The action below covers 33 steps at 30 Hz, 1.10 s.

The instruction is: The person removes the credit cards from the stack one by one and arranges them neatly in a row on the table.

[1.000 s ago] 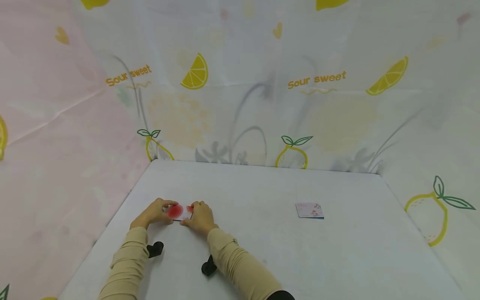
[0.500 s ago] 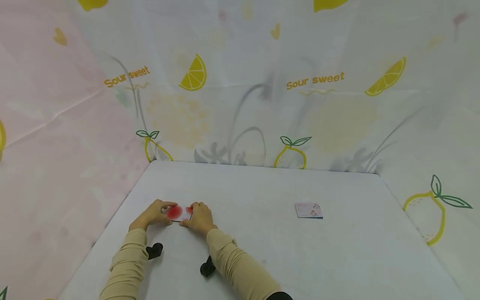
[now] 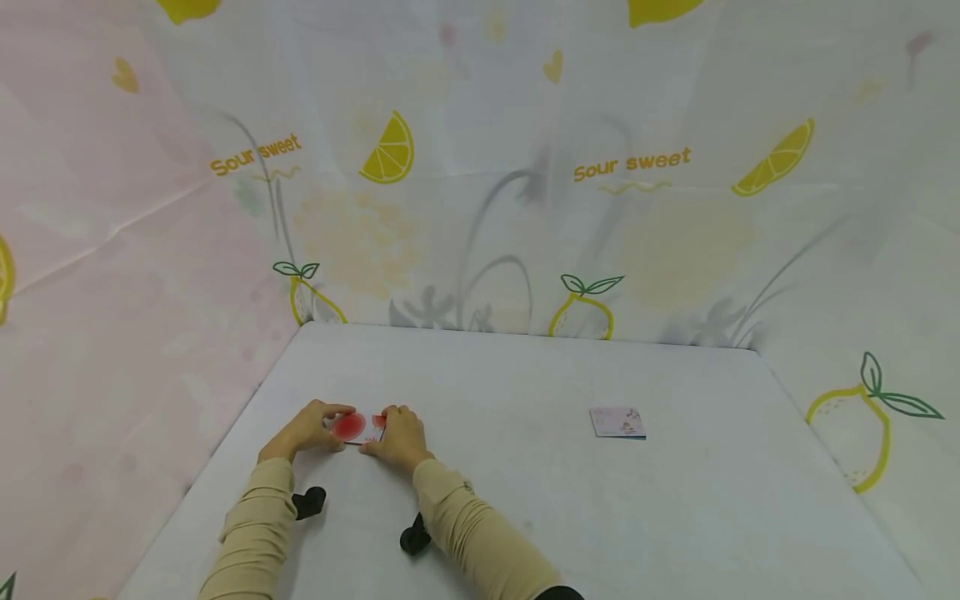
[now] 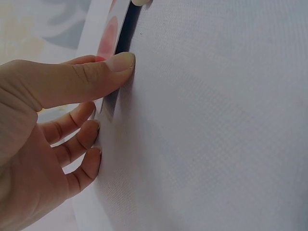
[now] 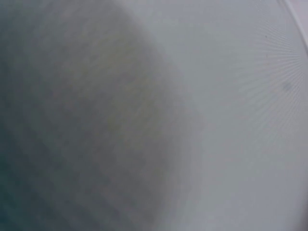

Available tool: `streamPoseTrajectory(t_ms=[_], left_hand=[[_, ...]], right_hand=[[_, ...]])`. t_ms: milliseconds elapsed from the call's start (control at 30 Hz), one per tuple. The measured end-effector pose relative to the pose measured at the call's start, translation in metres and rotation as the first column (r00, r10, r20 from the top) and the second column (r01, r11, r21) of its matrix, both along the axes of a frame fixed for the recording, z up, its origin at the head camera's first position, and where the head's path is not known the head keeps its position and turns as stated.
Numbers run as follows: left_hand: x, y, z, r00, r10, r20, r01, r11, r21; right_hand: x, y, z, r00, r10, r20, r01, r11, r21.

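A red-spotted card lies level, printed side up, on or just above the left part of the white surface (whether it quite touches down, I cannot tell). It shows a large red round near its left end and a smaller red patch at the far right corner, with a dark edge along the near side.

Both hands hold it. The left hand pinches the left end, thumb on the near edge and forefinger on the far one; in the left wrist view its other fingers bend loosely below the card, close to the surface. The right hand grips the right end, fingers at the far corner and thumb at the near edge. The right wrist view is mostly blur and does not show its grasp.

Tan sleeves cover both forearms, and a black piece juts out by the left wrist, with a black knob by the right.

Well apart, on the right half of the surface, rests a pale pink card with a bluish edge peeping out beneath. Behind stands a backdrop printed with lemons, leaves and the words "Sour sweet".
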State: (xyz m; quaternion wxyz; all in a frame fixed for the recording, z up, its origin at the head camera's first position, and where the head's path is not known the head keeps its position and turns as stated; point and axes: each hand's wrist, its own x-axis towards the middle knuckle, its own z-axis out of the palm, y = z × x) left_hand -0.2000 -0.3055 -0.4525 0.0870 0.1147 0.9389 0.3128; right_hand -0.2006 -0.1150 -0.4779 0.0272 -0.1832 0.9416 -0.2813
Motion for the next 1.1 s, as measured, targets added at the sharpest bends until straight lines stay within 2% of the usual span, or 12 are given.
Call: streamPoseTrajectory(t_ms=[133, 367, 700, 1100], left_hand=[[0.0037, 0.0047, 0.0057, 1.000, 0.011, -0.001, -0.011, 0.999, -0.033], [0.0053, 0.0060, 0.0059, 1.000, 0.025, 0.000, -0.025, 0.999, -0.036], [0.0056, 0.0081, 0.0048, 1.000, 0.008, -0.016, -0.008, 0.999, -0.041], [0.0063, 0.0073, 0.0038, 0.999, -0.013, -0.045, 0.011, 0.999, -0.037]], right_hand=[[-0.0001, 0.0003, -0.0001, 1.000, 0.000, -0.003, 0.000, 1.000, -0.005], [-0.0016, 0.0001, -0.0033, 1.000, 0.008, -0.023, -0.008, 1.000, -0.002], [-0.0005, 0.0028, -0.0029, 0.999, 0.015, -0.032, -0.016, 0.999, -0.036], [0.0012, 0.0024, -0.0049, 0.999, 0.007, -0.049, -0.008, 1.000, -0.016]])
